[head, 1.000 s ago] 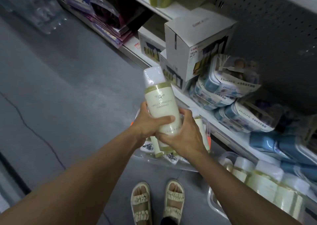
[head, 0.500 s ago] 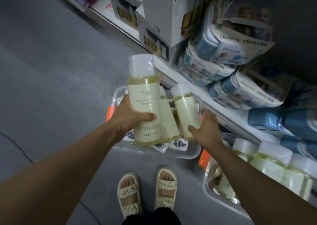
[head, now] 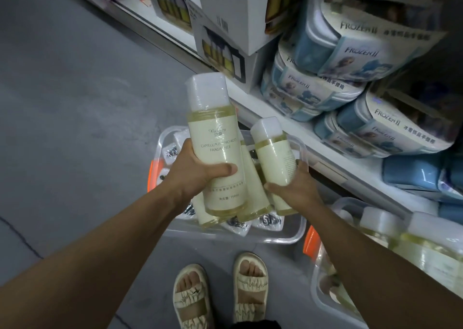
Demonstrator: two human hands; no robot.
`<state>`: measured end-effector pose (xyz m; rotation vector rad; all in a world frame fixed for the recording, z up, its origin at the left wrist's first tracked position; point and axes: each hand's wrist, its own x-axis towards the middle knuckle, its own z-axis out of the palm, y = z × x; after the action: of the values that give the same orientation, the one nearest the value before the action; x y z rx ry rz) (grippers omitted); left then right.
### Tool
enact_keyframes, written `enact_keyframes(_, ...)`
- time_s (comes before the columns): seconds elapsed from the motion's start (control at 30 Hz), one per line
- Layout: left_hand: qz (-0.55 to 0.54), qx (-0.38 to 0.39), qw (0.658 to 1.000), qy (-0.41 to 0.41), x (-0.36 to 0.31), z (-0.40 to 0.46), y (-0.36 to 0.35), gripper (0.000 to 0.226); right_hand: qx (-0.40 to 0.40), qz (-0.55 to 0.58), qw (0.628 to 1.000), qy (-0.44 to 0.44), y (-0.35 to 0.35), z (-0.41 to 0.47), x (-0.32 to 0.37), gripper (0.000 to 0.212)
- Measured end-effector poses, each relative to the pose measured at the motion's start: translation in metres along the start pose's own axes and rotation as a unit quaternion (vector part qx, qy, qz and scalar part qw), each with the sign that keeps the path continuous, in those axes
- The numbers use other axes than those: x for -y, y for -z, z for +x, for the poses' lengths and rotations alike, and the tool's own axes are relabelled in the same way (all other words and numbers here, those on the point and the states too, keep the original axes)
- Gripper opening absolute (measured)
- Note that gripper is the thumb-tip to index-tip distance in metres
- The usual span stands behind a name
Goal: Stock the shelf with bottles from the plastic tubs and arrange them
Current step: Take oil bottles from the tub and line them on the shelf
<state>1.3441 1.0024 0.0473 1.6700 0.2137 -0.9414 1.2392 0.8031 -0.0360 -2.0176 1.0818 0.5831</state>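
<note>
Above the clear tub [head: 288,238], a bottle [head: 213,138] in the left hand's [head: 198,175] curled grip, another bottle [head: 275,158] in the right hand's [head: 298,190].

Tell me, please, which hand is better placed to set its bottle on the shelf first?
The right hand, probably. Its bottle is already beside the shelf edge, which runs along the person's right. The left hand holds its bottle further out over the tub, so it would have to cross.
</note>
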Motion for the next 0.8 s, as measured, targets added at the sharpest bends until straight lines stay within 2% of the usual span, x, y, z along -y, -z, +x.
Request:
enact_keyframes(0.13,0.010,0.010,1.000,0.001,0.000,-0.004,0.000,0.062,-0.063,-0.062,0.996,0.025,-0.004,-0.001,0.011,0.092)
enact_keyframes(0.27,0.021,0.011,1.000,0.007,0.002,-0.007,0.003,0.054,-0.097,-0.141,0.985,0.009,-0.007,0.000,0.019,0.091)
enact_keyframes(0.43,0.022,0.011,1.000,0.005,0.008,-0.009,0.004,0.057,-0.144,-0.164,0.976,0.006,-0.017,0.002,0.028,0.092)
enact_keyframes(0.5,0.020,0.013,1.000,0.003,0.010,-0.009,0.005,0.059,-0.151,-0.157,0.976,0.011,-0.016,0.003,0.027,0.091)
enact_keyframes(0.63,0.027,0.009,1.000,0.006,0.013,-0.012,0.007,0.078,-0.143,-0.119,0.982,0.028,-0.002,-0.001,0.018,0.087)
enact_keyframes(0.8,0.024,-0.002,1.000,0.007,0.007,-0.026,0.004,0.081,-0.116,0.006,0.993,0.039,0.030,-0.024,0.018,0.082)
